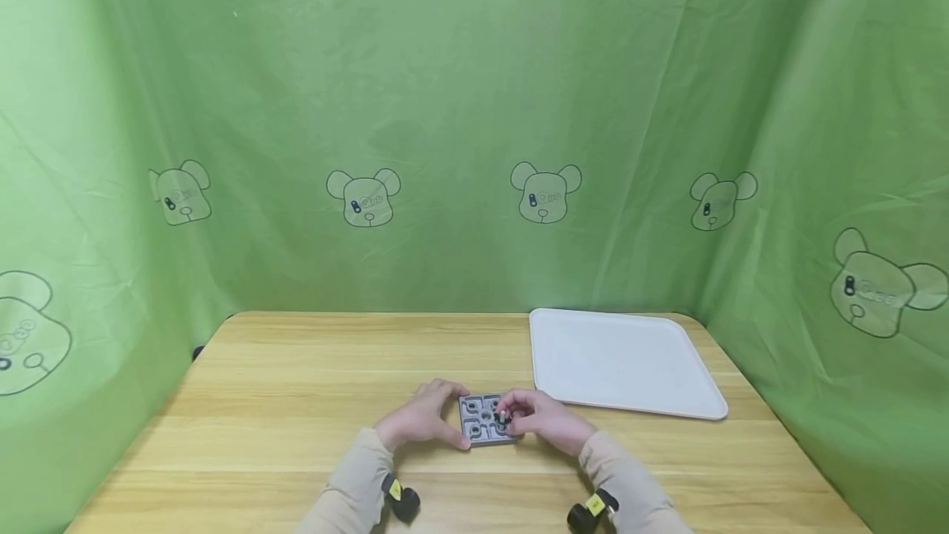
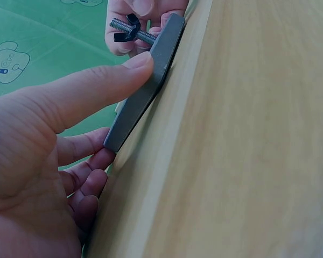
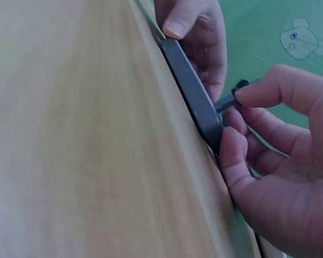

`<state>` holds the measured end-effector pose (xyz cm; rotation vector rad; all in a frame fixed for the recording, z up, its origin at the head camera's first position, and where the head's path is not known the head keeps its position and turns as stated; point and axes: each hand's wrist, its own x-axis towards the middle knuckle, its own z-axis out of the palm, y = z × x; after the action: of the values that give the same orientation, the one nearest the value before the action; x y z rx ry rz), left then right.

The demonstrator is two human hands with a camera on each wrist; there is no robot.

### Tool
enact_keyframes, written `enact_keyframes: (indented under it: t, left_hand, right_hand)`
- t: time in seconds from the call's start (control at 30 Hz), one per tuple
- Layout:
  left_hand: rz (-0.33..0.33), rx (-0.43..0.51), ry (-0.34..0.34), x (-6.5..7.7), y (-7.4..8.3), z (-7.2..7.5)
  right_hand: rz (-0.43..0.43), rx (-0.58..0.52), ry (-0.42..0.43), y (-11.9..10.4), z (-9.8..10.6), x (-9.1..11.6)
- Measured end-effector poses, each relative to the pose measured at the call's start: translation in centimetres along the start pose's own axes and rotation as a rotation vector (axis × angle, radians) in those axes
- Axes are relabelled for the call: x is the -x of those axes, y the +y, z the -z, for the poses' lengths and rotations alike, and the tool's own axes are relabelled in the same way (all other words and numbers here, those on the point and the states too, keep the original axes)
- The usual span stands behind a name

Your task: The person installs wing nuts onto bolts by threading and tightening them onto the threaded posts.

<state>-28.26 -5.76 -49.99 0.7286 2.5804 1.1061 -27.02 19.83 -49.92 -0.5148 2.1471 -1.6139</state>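
Note:
A grey square plate [image 1: 474, 408] with recessed round holes lies on the wooden table. My left hand [image 1: 421, 420] grips its left side, thumb on the near edge and fingers round the far corner. From the plate's right part rises a threaded bolt [image 2: 118, 24], with a black wing nut [image 2: 133, 28] partway along it. On the plate's right side is my right hand [image 1: 549, 420]. In the right wrist view its index finger curls onto the wing nut [image 3: 238, 89], while the thumb touches the plate edge [image 3: 196, 102]. The bolt's lower end is hidden.
A white tray [image 1: 623, 361] lies at the back right of the table, beyond my right hand. Green curtains [image 1: 445, 105] with bear prints surround the table [image 1: 311, 369] at the back and sides. Each forearm wears a strapped black camera.

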Motion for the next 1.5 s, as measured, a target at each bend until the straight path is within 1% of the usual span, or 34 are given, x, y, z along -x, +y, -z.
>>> enact_keyframes:
  t: [0.13, 0.37, 0.7, 0.87, 1.3, 1.5]
  left_hand:
    - [-0.006, -0.007, 0.002, 0.0, 0.1, 0.0]
    - [-0.003, -0.008, 0.002, 0.0, 0.1, 0.1]
    - [0.002, -0.003, 0.004, 0.0, 0.1, 0.0]
    - [-0.002, -0.003, 0.005, 0.0, 0.1, 0.0]
    - [0.002, 0.008, -0.008, -0.1, 0.0, 0.1]
    - [0.007, 0.011, -0.012, -0.1, -0.1, 0.0]
  right_hand:
    - [0.0, -0.018, -0.015, 0.2, 0.3, 0.1]
    - [-0.016, -0.031, 0.021, -0.2, 0.1, 0.1]
    - [-0.002, -0.01, 0.005, 0.0, 0.0, 0.1]
    - [-0.009, 0.011, 0.014, 0.0, 0.0, 0.0]
    - [-0.021, 0.05, 0.093, -0.8, -0.8, 0.0]
    - [-0.03, 0.078, 0.113, -0.7, -0.9, -0.1]
